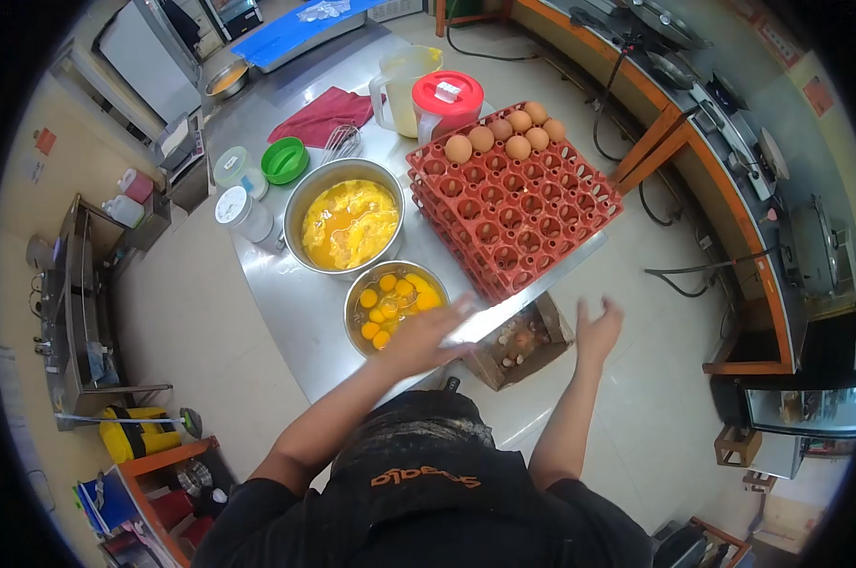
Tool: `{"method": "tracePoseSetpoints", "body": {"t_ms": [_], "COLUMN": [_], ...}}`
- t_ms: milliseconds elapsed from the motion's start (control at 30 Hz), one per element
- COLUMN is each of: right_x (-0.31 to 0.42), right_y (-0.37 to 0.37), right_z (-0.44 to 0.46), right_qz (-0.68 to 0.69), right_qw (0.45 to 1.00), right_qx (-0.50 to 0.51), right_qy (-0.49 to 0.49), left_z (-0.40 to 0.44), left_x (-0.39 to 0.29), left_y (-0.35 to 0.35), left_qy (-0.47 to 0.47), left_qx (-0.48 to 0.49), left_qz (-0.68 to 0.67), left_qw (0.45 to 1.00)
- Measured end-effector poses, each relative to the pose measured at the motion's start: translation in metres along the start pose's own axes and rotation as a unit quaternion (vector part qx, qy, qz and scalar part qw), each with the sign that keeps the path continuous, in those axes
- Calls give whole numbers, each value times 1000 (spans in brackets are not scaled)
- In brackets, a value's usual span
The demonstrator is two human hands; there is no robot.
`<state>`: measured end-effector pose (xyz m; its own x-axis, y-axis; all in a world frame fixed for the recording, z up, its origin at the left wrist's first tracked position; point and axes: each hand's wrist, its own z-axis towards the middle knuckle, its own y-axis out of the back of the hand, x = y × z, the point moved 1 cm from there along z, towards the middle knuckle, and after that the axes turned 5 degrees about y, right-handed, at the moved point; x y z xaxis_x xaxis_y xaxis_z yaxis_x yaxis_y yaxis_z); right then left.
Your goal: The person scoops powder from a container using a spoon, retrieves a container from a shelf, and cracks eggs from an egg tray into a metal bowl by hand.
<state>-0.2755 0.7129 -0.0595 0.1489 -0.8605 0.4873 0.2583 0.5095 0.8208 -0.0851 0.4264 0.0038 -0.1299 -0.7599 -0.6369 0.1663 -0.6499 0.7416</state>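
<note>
My left hand (424, 339) is above the right rim of the smaller metal bowl (347, 327), fingers spread and slightly blurred, holding nothing I can see. In that bowl are several raw egg yolks (387, 310) in clear whites. Out to the right, past the table edge, my right hand (598, 329) is raised with thumb and fingers apart. Between the hands, below the table edge, stands a cardboard box (513, 377) with eggshells (517, 339) inside. Stacked red egg trays (518, 216) hold several brown eggs (518, 148) at the far end. A larger metal pot (292, 237) contains yellow egg mixture.
Around the pot on the steel table (286, 322) are a whisk (341, 144), a green lid (284, 161), a white-lidded jar (243, 213), a red cloth (319, 115), a red-lidded pitcher (447, 99) and a clear jug (401, 90). A counter with cookware (731, 133) runs along the right.
</note>
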Motion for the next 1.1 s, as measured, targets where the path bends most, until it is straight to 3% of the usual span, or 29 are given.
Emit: {"method": "tracePoseSetpoints", "body": {"t_ms": [67, 167, 267, 367, 400, 533, 633, 700, 767, 833, 900, 967, 1033, 1100], "right_x": [74, 175, 244, 256, 260, 246, 228, 198, 140, 75, 28, 25, 6, 7], "right_y": [26, 15, -27, -79, -84, -67, -13, 21, 23, 13, -12, -32, -78, -98], "right_z": [44, 107, 140, 161, 164, 179, 164, 146, 121, 87, 48, 16, -5, -21], "right_qz": [150, 180, 120, 16, 17, 111, 217, 439, 457, 665, 636, 380, 193, 139], "right_qw": [984, 939, 941, 955, 960, 942, 953, 895, 886, 735, 742, 902, 976, 985], "right_qx": [-63, -104, -13, 72, 32, 72, 20, 71, -8, -18, -4, 31, -74, 23], "right_qy": [75, 275, 318, 288, 277, 309, 208, 25, 81, -131, -213, -204, 72, 99], "left_z": [-18, -33, -42, -53, -58, -74, -79, -80, -78, -77, -74, -68, -61, -53], "left_x": [20, 31, 32, 35, 37, 45, 50, 48, 48, 49, 54, 54, 51, 46], "left_y": [17, 44, 63, 77, 80, 85, 85, 85, 83, 82, 80, 79, 78, 77], "left_qy": [35, 102, 148, 174, 175, 183, 188, 215, 226, 222, 216, 204, 192, 187], "left_qx": [-56, -99, -129, -157, -169, -181, -183, -187, -192, -198, -188, -176, -165, -151], "left_qz": [-1, -23, -54, -73, -74, -62, -79, -99, -111, -113, -115, -115, -113, -114], "left_qw": [998, 990, 979, 969, 967, 964, 962, 953, 949, 948, 951, 956, 961, 964]}}
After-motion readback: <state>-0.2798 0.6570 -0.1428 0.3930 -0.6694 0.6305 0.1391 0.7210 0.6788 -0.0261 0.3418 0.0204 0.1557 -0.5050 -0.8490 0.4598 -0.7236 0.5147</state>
